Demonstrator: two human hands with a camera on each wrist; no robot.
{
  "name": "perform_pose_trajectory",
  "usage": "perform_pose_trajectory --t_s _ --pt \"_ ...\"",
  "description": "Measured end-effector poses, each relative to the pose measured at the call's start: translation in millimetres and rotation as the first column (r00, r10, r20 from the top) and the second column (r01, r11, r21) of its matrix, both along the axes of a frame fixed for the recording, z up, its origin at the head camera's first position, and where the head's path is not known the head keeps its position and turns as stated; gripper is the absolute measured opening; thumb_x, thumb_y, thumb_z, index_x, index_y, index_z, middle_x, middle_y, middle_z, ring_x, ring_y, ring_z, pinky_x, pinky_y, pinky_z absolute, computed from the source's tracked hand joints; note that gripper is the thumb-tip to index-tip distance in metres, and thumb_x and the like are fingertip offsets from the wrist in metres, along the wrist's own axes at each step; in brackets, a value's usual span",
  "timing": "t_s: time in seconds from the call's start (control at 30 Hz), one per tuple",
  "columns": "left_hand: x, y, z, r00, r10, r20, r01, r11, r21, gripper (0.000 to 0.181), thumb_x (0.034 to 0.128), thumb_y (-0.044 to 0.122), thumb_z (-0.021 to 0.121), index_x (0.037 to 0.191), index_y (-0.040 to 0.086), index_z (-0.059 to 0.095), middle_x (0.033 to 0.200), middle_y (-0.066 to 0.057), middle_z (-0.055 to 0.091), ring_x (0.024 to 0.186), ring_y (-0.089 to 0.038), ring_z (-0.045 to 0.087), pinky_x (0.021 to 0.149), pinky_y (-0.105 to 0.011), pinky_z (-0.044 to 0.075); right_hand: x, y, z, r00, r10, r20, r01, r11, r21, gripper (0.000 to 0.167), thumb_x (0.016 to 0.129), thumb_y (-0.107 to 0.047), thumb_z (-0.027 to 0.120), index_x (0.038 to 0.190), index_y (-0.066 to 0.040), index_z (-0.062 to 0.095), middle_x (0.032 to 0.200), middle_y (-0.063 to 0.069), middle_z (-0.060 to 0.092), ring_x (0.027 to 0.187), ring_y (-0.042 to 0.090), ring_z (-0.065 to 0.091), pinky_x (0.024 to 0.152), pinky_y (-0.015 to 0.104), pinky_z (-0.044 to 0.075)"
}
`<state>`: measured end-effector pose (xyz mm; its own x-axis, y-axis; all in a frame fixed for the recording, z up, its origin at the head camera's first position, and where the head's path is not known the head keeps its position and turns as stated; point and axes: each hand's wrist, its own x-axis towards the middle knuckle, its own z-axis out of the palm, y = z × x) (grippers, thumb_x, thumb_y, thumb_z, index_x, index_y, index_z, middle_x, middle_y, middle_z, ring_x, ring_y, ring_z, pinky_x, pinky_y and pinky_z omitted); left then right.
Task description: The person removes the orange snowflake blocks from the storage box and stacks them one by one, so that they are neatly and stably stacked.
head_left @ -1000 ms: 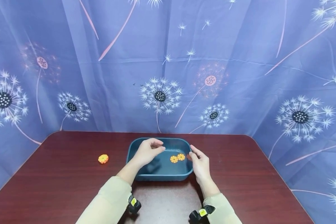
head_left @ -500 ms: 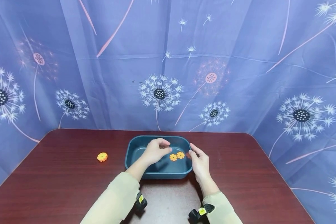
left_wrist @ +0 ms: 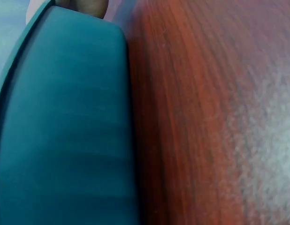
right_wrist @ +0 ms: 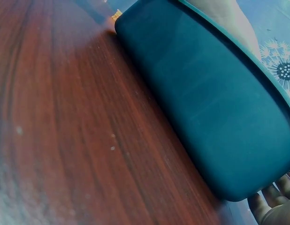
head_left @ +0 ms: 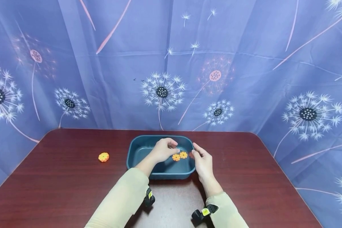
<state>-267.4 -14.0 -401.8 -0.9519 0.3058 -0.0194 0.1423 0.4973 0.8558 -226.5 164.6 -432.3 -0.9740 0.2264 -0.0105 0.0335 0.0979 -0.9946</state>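
A teal plastic tray (head_left: pixel 168 174) stands on the table. Two orange flower-shaped discs (head_left: pixel 183 155) lie side by side inside it, toward the right. My left hand (head_left: pixel 163 150) hovers over the tray just left of the discs, fingers bent, thumb and fingers apart, with nothing visible between them. My right hand (head_left: pixel 203 162) holds the tray's right end, thumb at the rim; its other fingers are partly hidden. In the right wrist view, fingertips of that hand (right_wrist: pixel 276 208) show beside the end of the tray. By the thumb appears a blurry reddish-brown patch (head_left: pixel 191 155).
One more orange-yellow flower-shaped piece (head_left: pixel 104 157) lies on the dark red wooden table (head_left: pixel 60 183), left of the tray. A blue curtain (head_left: pixel 125 79) printed with dandelions hangs behind the table and at its sides.
My left hand has moved right across the tray, close to the two discs. My right hand stays at the tray's end. The head view has tilted slightly down.
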Motion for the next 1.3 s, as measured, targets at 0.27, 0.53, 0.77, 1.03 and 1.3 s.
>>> perform_pose_trajectory --t_s 0.27,0.53,0.77,1.03,1.3 --pt "-2.5 -1.1 -6.5 0.999 -0.04 0.032 0.041 0.999 -0.02 0.025 0.0843 0.014 0.07 0.107 0.005 0.065 0.103 -0.008 0.067 0.096 -0.021 0.061 0.083 -0.035 0.052 -1.6 -1 3.7 1.0 0.008 0.018 -0.009 1.0 0.001 0.04 0.096 -0.015 0.05 0.135 -0.011 0.053 0.135 0.012 0.054 0.11 0.031 0.062 0.103 0.045 0.043" --pt "-4.5 -1.1 -13.2 0.996 -0.075 0.038 0.078 0.993 -0.088 0.028 0.0822 0.013 0.072 0.109 0.005 0.065 0.102 -0.009 0.065 0.094 -0.021 0.06 0.084 -0.035 0.051 -3.2 -2 4.6 1.0 0.001 -0.001 -0.001 1.0 -0.005 0.039 0.096 -0.013 0.051 0.135 -0.01 0.053 0.134 0.015 0.055 0.109 0.034 0.062 0.102 0.045 0.043" --pt "-4.4 3.9 -15.3 0.996 -0.06 0.061 0.067 0.989 -0.13 0.036 0.0806 0.017 0.075 0.114 0.005 0.065 0.105 -0.01 0.063 0.096 -0.021 0.057 0.088 -0.038 0.05 -2.7 -2 4.6 1.0 0.003 -0.008 -0.003 1.0 -0.005 0.039 0.096 -0.013 0.051 0.135 -0.01 0.052 0.134 0.016 0.054 0.109 0.035 0.061 0.102 0.047 0.043" --pt "-3.9 8.9 -17.5 0.998 -0.043 0.048 0.051 0.983 -0.175 0.033 0.0792 0.017 0.076 0.107 0.002 0.067 0.096 -0.008 0.061 0.088 -0.018 0.055 0.081 -0.034 0.051 -1.4 -1 4.6 1.0 -0.003 -0.011 0.003 1.0 0.002 0.039 0.095 -0.012 0.051 0.134 -0.009 0.054 0.133 0.017 0.055 0.107 0.035 0.063 0.102 0.046 0.043" --pt "-2.7 11.2 -18.0 0.998 -0.037 0.051 0.048 0.973 -0.224 0.024 0.0776 0.017 0.078 0.092 0.005 0.062 0.088 -0.005 0.055 0.08 -0.017 0.051 0.071 -0.03 0.048 -0.2 0 1.2 1.0 0.007 -0.002 -0.007 1.0 0.017 0.04 0.096 -0.013 0.051 0.135 -0.009 0.052 0.136 0.016 0.053 0.109 0.035 0.062 0.103 0.047 0.042"
